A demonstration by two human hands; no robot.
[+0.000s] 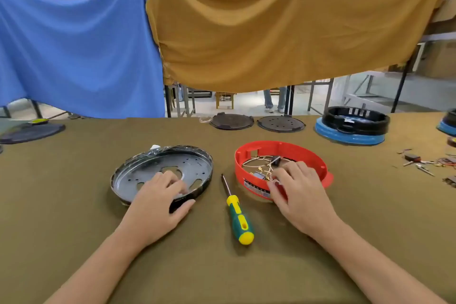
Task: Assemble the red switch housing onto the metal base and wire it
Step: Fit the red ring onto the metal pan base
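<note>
Head view: left hand (158, 201) on metal base (138, 170), right hand (299, 191) on red housing (303, 153).

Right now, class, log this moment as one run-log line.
left hand: grips metal base rim | right hand: grips red housing wall | screwdriver: lying between them, untouched | housing: not yet on base

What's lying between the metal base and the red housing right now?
In the head view, a screwdriver with a green and yellow handle lies on the cloth between the metal base and the red housing, tip pointing away.

Olive-clothed table (74, 205) carries metal base (148, 168), screwdriver (238, 215), red housing (296, 149) (wires inside).
</note>
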